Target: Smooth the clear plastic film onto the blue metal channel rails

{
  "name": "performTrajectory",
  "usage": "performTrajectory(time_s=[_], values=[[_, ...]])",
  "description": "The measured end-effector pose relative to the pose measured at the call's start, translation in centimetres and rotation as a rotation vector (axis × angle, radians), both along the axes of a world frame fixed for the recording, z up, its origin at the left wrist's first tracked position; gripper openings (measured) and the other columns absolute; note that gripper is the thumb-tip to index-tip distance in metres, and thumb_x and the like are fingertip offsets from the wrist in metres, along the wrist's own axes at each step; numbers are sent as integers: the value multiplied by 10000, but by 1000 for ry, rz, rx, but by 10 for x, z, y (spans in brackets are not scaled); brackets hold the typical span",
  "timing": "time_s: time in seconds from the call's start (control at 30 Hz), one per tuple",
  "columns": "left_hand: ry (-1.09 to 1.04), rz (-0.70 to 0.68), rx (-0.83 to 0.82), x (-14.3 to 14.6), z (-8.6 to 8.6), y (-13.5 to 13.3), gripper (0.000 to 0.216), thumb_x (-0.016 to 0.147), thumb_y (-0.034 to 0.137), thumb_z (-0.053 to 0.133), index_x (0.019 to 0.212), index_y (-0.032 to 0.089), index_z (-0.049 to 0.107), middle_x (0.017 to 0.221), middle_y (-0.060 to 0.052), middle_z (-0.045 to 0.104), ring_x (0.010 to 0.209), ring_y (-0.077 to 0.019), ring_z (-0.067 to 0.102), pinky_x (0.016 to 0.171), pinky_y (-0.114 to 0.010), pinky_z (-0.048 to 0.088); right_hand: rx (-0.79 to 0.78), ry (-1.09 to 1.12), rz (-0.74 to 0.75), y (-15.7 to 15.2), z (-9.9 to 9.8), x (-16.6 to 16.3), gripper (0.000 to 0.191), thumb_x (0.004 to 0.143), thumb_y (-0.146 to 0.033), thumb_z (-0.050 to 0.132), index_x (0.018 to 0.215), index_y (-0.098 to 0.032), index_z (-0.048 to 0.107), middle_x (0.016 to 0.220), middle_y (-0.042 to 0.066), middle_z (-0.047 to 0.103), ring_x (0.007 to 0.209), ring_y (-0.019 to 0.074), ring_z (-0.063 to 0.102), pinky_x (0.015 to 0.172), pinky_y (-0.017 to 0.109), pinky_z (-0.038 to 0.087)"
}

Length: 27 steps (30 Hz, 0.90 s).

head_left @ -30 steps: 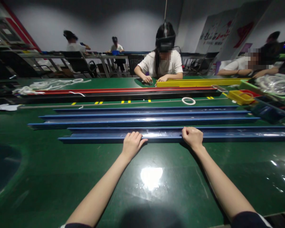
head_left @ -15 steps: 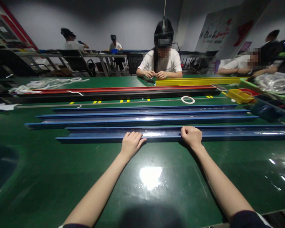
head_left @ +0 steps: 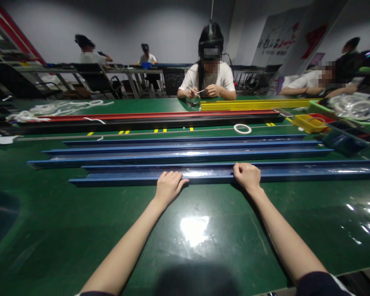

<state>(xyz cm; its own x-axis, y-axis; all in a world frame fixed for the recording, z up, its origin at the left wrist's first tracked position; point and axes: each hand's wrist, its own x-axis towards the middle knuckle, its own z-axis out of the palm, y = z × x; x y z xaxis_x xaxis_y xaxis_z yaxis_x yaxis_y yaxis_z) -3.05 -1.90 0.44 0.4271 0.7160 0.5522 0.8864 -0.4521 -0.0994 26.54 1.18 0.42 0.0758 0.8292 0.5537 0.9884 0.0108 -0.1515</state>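
The nearest long blue channel (head_left: 209,179) lies across the green table, its trough facing up and shiny inside. My left hand (head_left: 168,186) is curled over its near edge, fingertips inside the trough and thumb stretched along the lip. Farther right, my right hand (head_left: 248,176) is closed in a fist on the same edge, its fingers bent around the lip; its palm is hidden. Just beyond lie more blue channels (head_left: 191,155), parallel to this one and not touched by my hands.
Behind are a red and black strip (head_left: 172,118), a white ring (head_left: 242,128) and a yellow rail (head_left: 253,105). A yellow bin (head_left: 310,123) and a dark tray (head_left: 348,137) stand right. Across the table (head_left: 111,230), a person (head_left: 211,80) handles a thin white strand.
My hands keep the same hold on the channel. The view has shifted slightly. The person opposite has raised and spread their hands, with a thin white strand now showing between them.
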Motion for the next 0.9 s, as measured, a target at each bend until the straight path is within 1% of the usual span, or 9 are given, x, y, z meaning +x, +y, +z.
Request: performTrajectory(time_s=[0.27, 0.67, 0.9], values=[[-38, -13, -34, 0, 0, 0, 375, 904, 434, 379, 671, 186, 536, 629, -21, 574, 632, -152, 487, 608, -295, 267, 21, 6, 13, 0, 0, 0, 405, 816, -290, 372, 538, -150, 631, 589, 66, 632, 504, 108, 471, 506, 243, 220], [17, 8, 0, 0, -1, 0, 368, 904, 435, 380, 682, 181, 527, 644, -23, 563, 645, -156, 482, 616, -300, 265, 4, 2, 8, -1, 1, 0, 407, 819, -293, 371, 541, -148, 630, 591, 67, 631, 514, 107, 479, 502, 240, 212], [7, 11, -24, 1, 0, -2, 350, 902, 428, 382, 720, 182, 551, 691, -41, 574, 691, -174, 492, 638, -313, 277, 39, -36, 58, 0, -3, 3, 393, 830, -275, 358, 543, -148, 596, 592, 58, 622, 543, 106, 499, 506, 241, 219]])
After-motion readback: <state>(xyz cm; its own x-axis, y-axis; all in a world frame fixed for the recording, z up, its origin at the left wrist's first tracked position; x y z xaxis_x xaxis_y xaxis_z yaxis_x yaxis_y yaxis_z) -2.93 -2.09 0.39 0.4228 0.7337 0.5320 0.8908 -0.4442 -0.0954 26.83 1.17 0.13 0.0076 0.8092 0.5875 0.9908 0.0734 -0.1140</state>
